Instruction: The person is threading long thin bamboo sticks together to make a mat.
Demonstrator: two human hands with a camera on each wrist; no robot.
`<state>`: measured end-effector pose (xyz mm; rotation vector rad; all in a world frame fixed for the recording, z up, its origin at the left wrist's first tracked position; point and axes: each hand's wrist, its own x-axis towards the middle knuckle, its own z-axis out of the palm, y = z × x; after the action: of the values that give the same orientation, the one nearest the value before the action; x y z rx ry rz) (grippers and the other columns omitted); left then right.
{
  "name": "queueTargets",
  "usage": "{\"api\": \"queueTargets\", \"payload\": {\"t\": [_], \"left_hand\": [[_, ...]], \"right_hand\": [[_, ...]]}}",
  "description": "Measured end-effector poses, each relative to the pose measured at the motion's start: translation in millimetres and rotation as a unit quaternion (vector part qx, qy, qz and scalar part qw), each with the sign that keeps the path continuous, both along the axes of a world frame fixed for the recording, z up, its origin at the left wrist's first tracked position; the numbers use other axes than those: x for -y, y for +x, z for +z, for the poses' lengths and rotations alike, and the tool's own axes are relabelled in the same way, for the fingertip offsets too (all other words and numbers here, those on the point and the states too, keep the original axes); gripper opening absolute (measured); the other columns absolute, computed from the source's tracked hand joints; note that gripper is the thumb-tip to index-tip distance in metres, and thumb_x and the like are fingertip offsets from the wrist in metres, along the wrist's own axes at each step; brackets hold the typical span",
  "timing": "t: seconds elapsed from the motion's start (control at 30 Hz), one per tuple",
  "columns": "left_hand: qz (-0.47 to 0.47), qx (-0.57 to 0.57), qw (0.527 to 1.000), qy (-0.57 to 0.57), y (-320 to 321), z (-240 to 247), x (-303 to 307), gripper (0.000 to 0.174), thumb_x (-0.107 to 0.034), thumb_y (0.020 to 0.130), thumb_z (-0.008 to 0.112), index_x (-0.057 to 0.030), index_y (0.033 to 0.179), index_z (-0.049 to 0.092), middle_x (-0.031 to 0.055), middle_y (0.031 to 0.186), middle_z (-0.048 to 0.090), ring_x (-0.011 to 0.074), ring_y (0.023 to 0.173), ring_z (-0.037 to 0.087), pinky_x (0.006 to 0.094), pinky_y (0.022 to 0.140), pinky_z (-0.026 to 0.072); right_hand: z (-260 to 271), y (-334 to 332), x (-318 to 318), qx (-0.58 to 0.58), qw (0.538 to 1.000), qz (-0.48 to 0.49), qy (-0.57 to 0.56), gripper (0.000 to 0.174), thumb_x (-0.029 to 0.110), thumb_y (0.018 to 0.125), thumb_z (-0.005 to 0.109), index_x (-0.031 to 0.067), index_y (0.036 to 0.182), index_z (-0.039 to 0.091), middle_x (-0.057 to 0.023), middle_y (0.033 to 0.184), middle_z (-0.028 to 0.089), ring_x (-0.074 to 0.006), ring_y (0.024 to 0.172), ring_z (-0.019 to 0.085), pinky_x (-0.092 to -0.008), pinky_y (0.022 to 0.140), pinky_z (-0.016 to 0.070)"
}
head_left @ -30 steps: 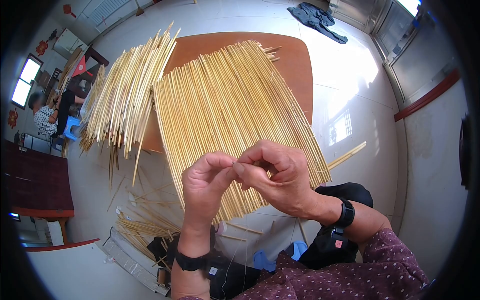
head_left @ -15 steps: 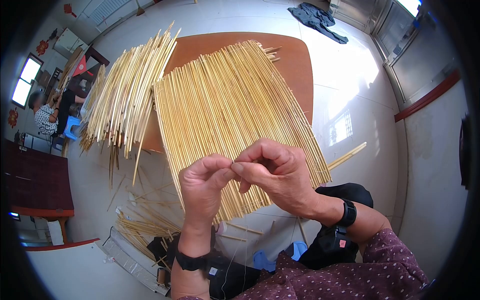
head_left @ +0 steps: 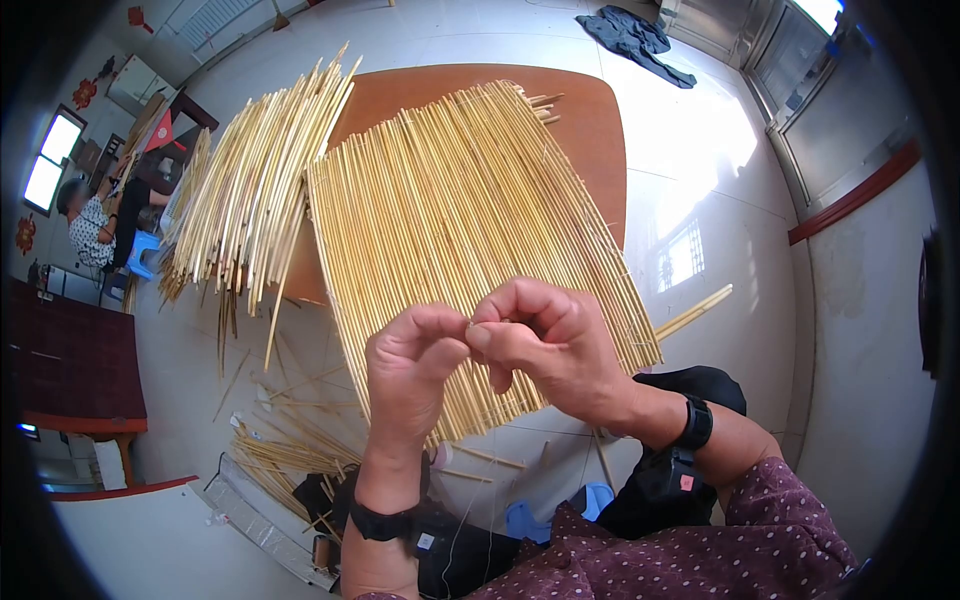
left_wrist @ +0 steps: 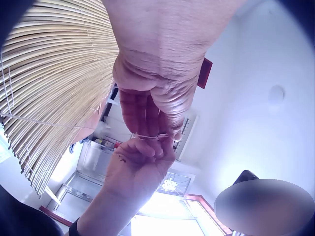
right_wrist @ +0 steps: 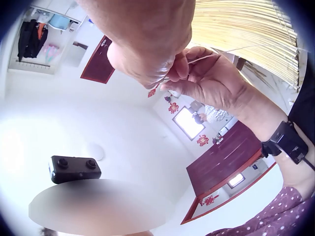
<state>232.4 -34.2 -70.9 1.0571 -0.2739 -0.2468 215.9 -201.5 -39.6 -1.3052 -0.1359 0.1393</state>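
Both hands meet fingertip to fingertip above the near part of a mat of straw-coloured reed stalks [head_left: 430,220]. The left hand [head_left: 405,365] holds a thin white string [left_wrist: 145,136] at its fingers, its thumb a little apart from the bent forefinger in the head view. Pinching the same string between thumb and forefinger is the right hand [head_left: 560,345], its other fingers curled. In the right wrist view the string [right_wrist: 203,58] runs across the left palm toward the mat. Its end is hidden among the fingertips.
The mat lies on a brown table [head_left: 590,130], its near end hanging past the edge. A pile of loose stalks [head_left: 260,170] lies left of it. More stalks [head_left: 290,450] litter the floor. Another person [head_left: 95,230] sits at far left near a blue stool [head_left: 143,255].
The hands stay in the same place over the mat. The left thumb has drawn slightly down from the right thumb, and the right fingers have shifted a little around the string.
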Motion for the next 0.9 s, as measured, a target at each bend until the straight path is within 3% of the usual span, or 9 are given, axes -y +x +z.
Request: {"api": "queueTargets", "payload": {"t": [0.1,0.17,0.3,0.37,0.7,0.9], "left_hand": [[0.047,0.034,0.998,-0.022,4,2,3,0.016,-0.007,0.083,0.07,0.0015,0.096,0.064,0.0091,0.098,0.063,0.015,0.089,0.063,0.0276,0.075,0.053],[0.088,0.107,0.989,0.057,3,9,4,0.012,-0.005,0.085,0.068,0.0016,0.094,0.065,0.0092,0.105,0.059,0.0153,0.095,0.06,0.0276,0.079,0.0522],[0.099,0.139,0.977,0.124,2,16,-1,0.009,-0.004,0.083,0.068,0.001,0.091,0.067,0.0097,0.104,0.06,0.0162,0.095,0.06,0.0275,0.082,0.0514],[0.108,0.216,0.949,0.203,4,16,-5,0.008,0.0,0.081,0.068,0.0,0.089,0.068,0.0105,0.104,0.06,0.0167,0.095,0.061,0.0276,0.081,0.0522],[0.11,0.213,0.941,0.239,-4,19,-3,0.012,0.008,0.081,0.061,0.0003,0.089,0.064,0.0102,0.103,0.059,0.0131,0.088,0.061,0.0254,0.076,0.0521],[0.099,0.124,0.976,0.148,-2,14,-2,0.008,0.001,0.085,0.059,0.0002,0.092,0.062,0.0095,0.108,0.054,0.0103,0.084,0.055,0.0222,0.073,0.047]], "right_hand": [[-3,3,0,-0.08,0.992,0.052,0.077,0.016,0.015,0.09,0.062,-0.0001,0.086,0.06,-0.0025,0.065,0.06,-0.0076,0.054,0.059,-0.0203,0.047,0.0482],[-3,4,1,-0.111,0.986,0.074,0.099,0.017,0.016,0.09,0.062,-0.0002,0.086,0.06,-0.0024,0.065,0.059,-0.0079,0.053,0.059,-0.0206,0.048,0.0484],[-4,5,2,-0.159,0.974,0.097,0.13,0.016,0.017,0.089,0.063,0.0013,0.086,0.06,-0.0022,0.064,0.058,-0.0086,0.053,0.059,-0.0207,0.049,0.0489],[-5,6,3,-0.17,0.971,0.107,0.132,0.016,0.018,0.089,0.064,0.0018,0.085,0.06,-0.0025,0.064,0.059,-0.0088,0.054,0.059,-0.0206,0.05,0.0492],[-11,5,2,-0.215,0.951,0.14,0.175,0.014,0.015,0.088,0.064,0.0025,0.084,0.06,-0.0031,0.067,0.059,-0.0093,0.057,0.061,-0.0214,0.05,0.0515],[-11,6,2,-0.225,0.942,0.142,0.203,0.012,0.013,0.088,0.062,0.0025,0.084,0.06,-0.0022,0.067,0.057,-0.0098,0.057,0.061,-0.0222,0.048,0.0525]]}}
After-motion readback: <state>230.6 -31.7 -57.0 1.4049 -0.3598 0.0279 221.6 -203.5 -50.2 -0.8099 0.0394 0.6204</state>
